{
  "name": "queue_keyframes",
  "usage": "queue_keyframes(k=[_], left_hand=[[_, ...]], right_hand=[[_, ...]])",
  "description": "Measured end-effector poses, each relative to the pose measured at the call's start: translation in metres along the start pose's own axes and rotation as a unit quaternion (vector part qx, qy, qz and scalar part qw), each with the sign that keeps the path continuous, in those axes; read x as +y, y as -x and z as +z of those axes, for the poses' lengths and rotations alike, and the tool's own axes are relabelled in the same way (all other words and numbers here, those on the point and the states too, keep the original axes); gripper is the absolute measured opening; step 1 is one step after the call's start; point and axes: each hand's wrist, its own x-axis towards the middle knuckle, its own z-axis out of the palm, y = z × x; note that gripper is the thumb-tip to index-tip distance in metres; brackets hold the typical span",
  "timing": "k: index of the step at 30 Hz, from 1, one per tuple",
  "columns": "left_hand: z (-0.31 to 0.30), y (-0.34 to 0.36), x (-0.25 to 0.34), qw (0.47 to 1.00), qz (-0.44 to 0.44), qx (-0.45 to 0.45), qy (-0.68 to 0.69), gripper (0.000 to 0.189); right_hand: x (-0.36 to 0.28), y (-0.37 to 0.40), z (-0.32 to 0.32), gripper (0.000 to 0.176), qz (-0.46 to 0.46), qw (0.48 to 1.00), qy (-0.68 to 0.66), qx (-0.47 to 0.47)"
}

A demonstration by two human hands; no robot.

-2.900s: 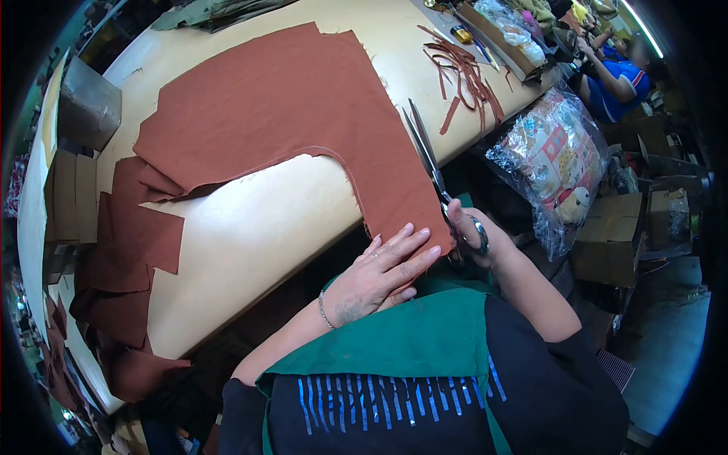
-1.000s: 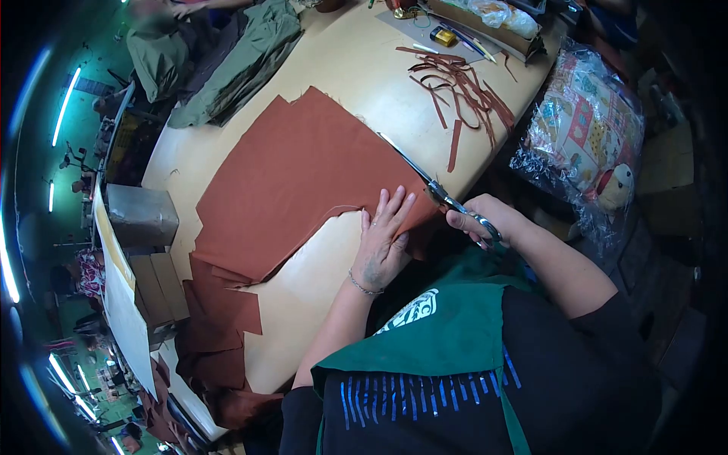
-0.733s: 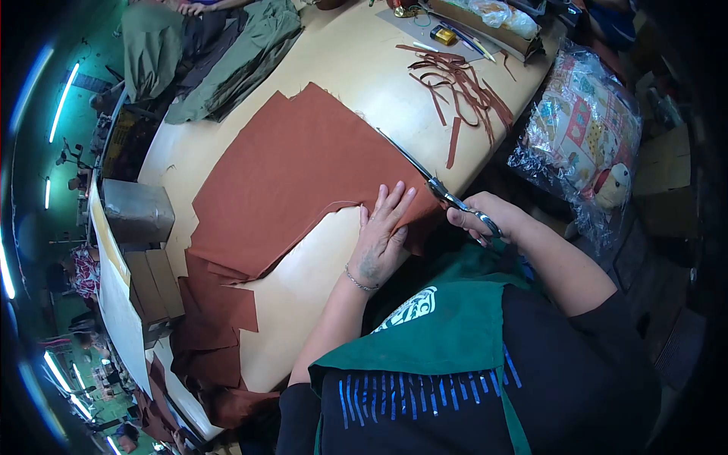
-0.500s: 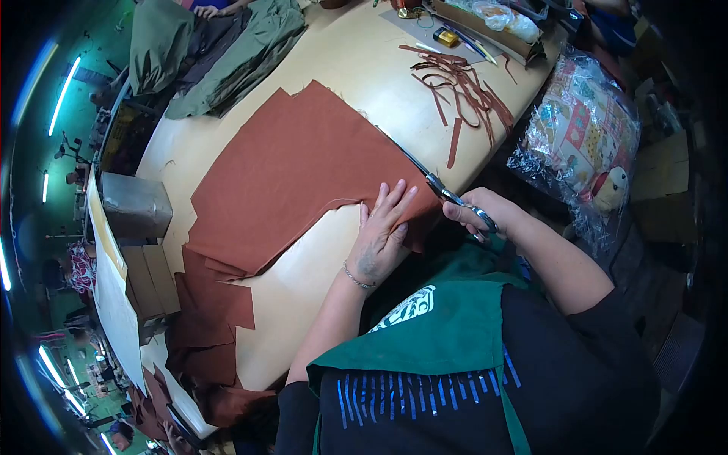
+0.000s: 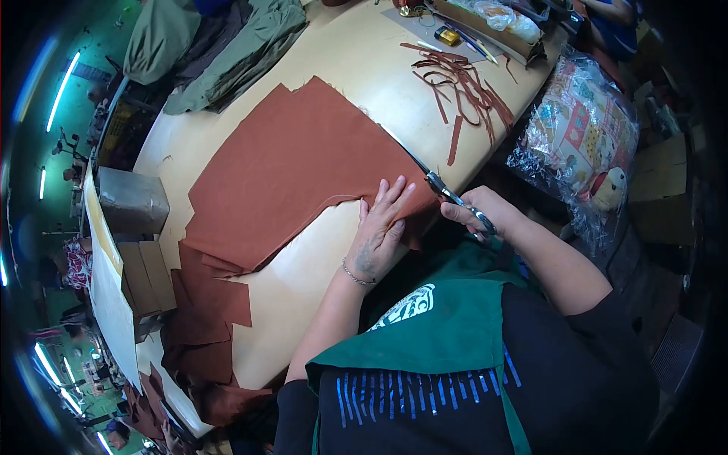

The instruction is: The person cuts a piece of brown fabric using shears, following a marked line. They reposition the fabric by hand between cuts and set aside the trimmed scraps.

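Observation:
A large rust-brown fabric piece (image 5: 280, 167) lies on the pale table (image 5: 303, 265), its near right corner at the table's edge. My left hand (image 5: 379, 227) rests flat on that corner, fingers spread, a bracelet at the wrist. My right hand (image 5: 485, 212) is wrapped round the handles of metal scissors (image 5: 436, 182). The long blades run along the fabric's right edge, pointing away from me to the upper left. Whether the blades are parted is hard to tell. More brown fabric (image 5: 201, 303) lies at the left, partly over the table's edge.
Thin brown strips (image 5: 462, 91) lie at the upper right, near a yellow item (image 5: 447, 35), pens and a box (image 5: 493, 30). Green garments (image 5: 243, 57) lie at the top left. A plastic-wrapped bundle (image 5: 580, 136) stands at the right. A co-worker's blue sleeve (image 5: 614, 11) shows top right.
The view has shifted slightly. The co-worker's hand at the top left is out of sight, and more of the person at the top right shows. My hands hold nearly the same positions.

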Motion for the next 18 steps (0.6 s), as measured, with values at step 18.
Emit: queue_keyframes(k=[18], left_hand=[[-0.005, 0.001, 0.002, 0.997, 0.036, -0.006, -0.068, 0.050]], right_hand=[[0.032, -0.001, -0.005, 0.067, -0.036, 0.901, -0.428, 0.062]])
